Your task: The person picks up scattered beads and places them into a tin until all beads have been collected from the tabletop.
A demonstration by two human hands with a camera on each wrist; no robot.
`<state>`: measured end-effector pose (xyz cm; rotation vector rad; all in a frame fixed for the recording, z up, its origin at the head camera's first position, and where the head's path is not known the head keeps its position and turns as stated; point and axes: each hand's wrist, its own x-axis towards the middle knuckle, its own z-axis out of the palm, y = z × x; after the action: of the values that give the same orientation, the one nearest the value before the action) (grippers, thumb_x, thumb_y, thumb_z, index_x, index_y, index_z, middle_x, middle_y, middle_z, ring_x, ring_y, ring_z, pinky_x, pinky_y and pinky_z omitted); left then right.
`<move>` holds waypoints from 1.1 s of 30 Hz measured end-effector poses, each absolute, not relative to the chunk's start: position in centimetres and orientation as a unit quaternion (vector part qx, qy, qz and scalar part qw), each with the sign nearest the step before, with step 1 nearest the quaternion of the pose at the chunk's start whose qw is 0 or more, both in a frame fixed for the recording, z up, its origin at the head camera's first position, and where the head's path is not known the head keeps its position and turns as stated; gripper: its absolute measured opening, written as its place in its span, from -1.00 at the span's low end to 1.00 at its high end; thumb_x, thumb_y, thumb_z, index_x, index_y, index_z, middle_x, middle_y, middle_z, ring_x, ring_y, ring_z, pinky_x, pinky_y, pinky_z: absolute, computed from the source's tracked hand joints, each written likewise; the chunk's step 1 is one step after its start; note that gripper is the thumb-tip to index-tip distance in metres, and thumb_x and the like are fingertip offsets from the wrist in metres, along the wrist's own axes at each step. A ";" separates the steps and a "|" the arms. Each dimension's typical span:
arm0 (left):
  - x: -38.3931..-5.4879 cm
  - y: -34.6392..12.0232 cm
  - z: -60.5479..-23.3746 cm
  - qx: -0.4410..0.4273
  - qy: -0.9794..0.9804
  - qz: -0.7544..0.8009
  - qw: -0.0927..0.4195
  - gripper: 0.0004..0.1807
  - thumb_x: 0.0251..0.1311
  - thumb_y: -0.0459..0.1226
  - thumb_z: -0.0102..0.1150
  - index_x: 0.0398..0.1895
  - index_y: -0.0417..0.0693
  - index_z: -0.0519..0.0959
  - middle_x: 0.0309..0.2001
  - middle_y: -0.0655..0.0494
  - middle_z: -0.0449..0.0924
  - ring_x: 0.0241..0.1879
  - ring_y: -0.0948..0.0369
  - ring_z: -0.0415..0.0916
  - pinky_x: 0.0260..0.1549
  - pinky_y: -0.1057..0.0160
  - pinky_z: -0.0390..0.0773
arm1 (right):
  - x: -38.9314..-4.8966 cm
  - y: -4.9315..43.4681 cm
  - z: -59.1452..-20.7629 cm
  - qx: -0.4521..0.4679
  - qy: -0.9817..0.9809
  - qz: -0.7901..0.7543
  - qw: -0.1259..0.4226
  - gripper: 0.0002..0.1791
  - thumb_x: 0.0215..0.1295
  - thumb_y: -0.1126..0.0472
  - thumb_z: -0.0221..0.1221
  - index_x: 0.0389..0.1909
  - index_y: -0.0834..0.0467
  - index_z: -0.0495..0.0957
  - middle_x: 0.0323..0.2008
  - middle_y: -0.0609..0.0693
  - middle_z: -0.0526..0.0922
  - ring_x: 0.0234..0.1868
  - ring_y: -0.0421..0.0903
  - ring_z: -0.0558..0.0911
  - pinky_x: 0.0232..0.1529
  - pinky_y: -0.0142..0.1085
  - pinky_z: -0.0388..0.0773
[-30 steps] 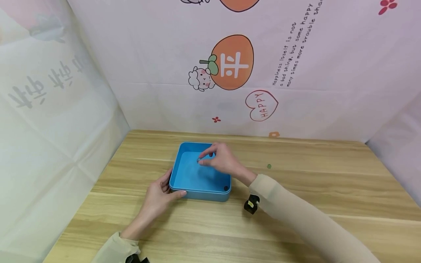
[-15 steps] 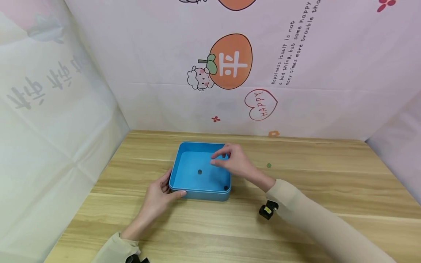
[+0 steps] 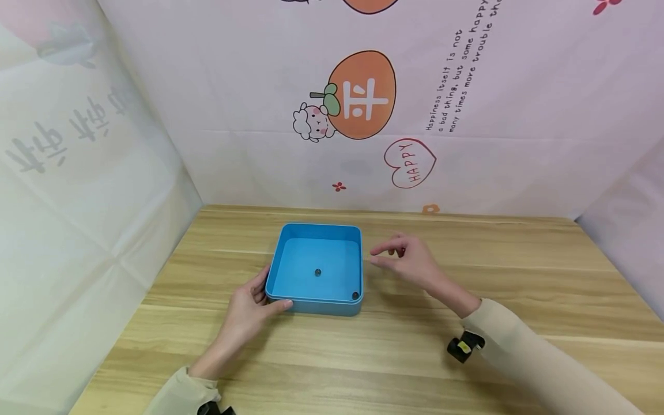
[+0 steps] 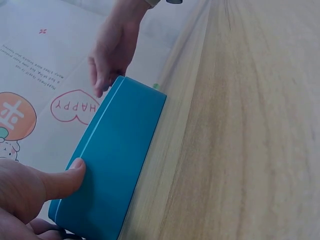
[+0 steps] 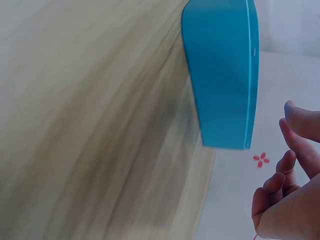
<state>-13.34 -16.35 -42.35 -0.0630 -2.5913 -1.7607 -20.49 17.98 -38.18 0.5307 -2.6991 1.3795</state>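
A shallow blue box without a lid stands on the table, and my left hand grips its near left corner. The left thumb lies against the box's outer wall in the left wrist view. Inside the box, a small grey-green bead lies near the middle and a dark brown bead sits in the near right corner. My right hand hovers just right of the box, its thumb and forefinger apart with nothing between them. A small green bead shows past the box in the left wrist view; in the head view the right hand hides its spot.
The wood-grain table runs up to a printed white cloth at the back. More cloth hangs along the left side and at the far right.
My right hand has let go of the grey-green bead inside the box and moved right, out past the box's right wall. The left hand and the box have stayed in place.
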 end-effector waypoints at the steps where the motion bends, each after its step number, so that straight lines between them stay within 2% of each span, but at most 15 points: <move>1: -13.3 -16.3 -42.3 -0.020 -0.827 -0.562 0.004 0.01 0.18 -0.36 0.57 0.61 -0.38 0.16 0.55 -0.32 0.19 0.45 -0.13 0.30 0.31 -0.04 0.45 | -20.4 18.4 -38.3 0.166 -0.878 0.447 0.031 -0.85 0.31 0.21 0.47 -0.16 0.17 0.85 -0.32 -0.02 0.61 -0.31 0.02 0.42 -0.35 -0.25 0.33; 9: -13.3 -16.4 -42.4 -0.016 -0.826 -0.564 0.004 0.02 0.17 -0.35 0.58 0.60 -0.39 0.17 0.55 -0.31 0.19 0.45 -0.12 0.30 0.31 -0.04 0.45 | -19.7 21.3 -39.0 0.146 -0.884 0.442 0.034 -0.80 0.34 0.21 0.46 -0.11 0.23 0.83 -0.32 0.03 0.59 -0.34 0.02 0.41 -0.39 -0.29 0.29; 21: -13.4 -16.3 -42.3 -0.012 -0.830 -0.557 0.000 0.03 0.17 -0.34 0.58 0.61 -0.38 0.15 0.56 -0.30 0.17 0.45 -0.13 0.29 0.32 -0.04 0.44 | -19.4 25.4 -39.9 0.117 -0.893 0.430 0.057 -0.75 0.31 0.19 0.48 -0.07 0.24 0.82 -0.36 0.03 0.56 -0.44 -0.09 0.35 -0.47 -0.34 0.26; 33: -13.3 -16.3 -42.2 -0.011 -0.827 -0.562 -0.001 0.02 0.18 -0.35 0.58 0.61 -0.36 0.16 0.56 -0.30 0.18 0.46 -0.13 0.28 0.32 -0.05 0.44 | -19.6 28.5 -40.7 0.093 -0.904 0.414 0.047 -0.70 0.33 0.17 0.47 -0.02 0.28 0.80 -0.31 0.05 0.62 -0.43 -0.11 0.37 -0.49 -0.35 0.30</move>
<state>-13.25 -16.31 -42.17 -0.0345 -2.6001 -1.7680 -19.65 28.49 -40.68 0.2843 -2.7583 1.2639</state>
